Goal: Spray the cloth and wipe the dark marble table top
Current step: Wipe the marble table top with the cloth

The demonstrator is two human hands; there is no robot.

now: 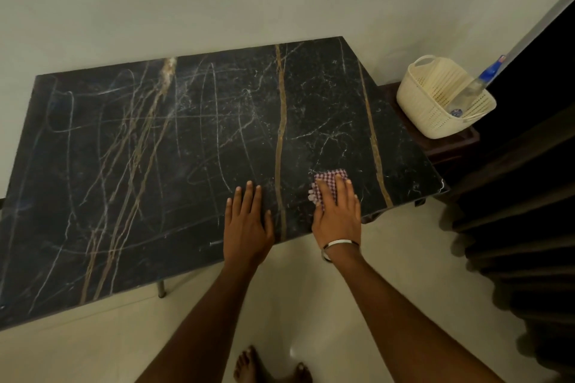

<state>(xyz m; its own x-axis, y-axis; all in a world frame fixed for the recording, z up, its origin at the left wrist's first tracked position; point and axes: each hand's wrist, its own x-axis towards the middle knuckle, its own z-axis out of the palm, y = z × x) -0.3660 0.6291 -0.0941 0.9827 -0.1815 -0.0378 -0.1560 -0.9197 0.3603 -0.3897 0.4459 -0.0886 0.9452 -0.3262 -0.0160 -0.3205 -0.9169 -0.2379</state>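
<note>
The dark marble table top [174, 165] with gold and white veins fills the middle of the view and carries pale smear streaks. My right hand [337, 211] presses flat, fingers straight, on a folded pink checked cloth [330, 179] near the table's front right corner. My left hand [247, 218] rests flat on the marble just left of it, fingers straight, holding nothing. The spray bottle [473, 87], clear with a blue head, stands tilted in a cream basket [435, 102] to the right of the table.
The cream basket sits on a low dark wooden stand [448, 146] beside the table's right end. A dark curtain [529, 196] hangs at the right. A pale wall runs behind the table. My bare feet [270, 367] stand on the light tiled floor.
</note>
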